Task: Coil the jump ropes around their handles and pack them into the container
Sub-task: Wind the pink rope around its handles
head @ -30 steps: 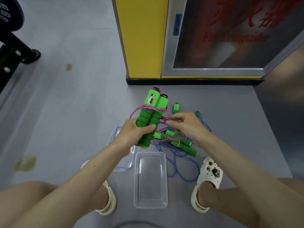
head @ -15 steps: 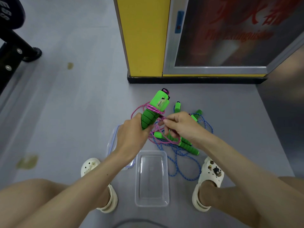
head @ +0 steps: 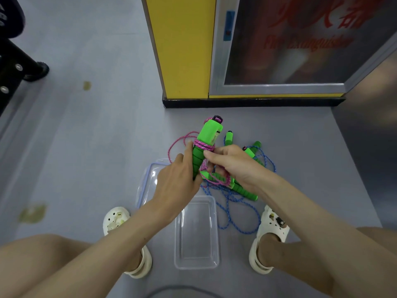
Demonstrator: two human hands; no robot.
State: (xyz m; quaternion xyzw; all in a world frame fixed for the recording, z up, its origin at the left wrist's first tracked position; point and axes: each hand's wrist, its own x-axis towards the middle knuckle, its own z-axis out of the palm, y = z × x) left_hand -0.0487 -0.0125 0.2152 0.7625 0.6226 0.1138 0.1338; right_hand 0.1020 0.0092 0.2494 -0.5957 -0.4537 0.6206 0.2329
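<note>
The green handles point(head: 208, 132) stand upright between both hands, with the pink rope point(head: 204, 145) wound around their middle. The left hand point(head: 178, 181) grips their lower part, and the right hand point(head: 234, 166) pinches the pink rope beside them. A blue rope point(head: 234, 211) lies loose on the floor under the right hand. The clear container point(head: 196, 233) sits just below the hands, its lid point(head: 148, 179) under the left one.

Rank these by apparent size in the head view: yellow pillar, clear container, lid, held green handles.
1. yellow pillar, largest.
2. clear container.
3. lid and green handles: unranked; they look alike, the left hand hides part of the lid, and the handles sit nearer the camera.
</note>
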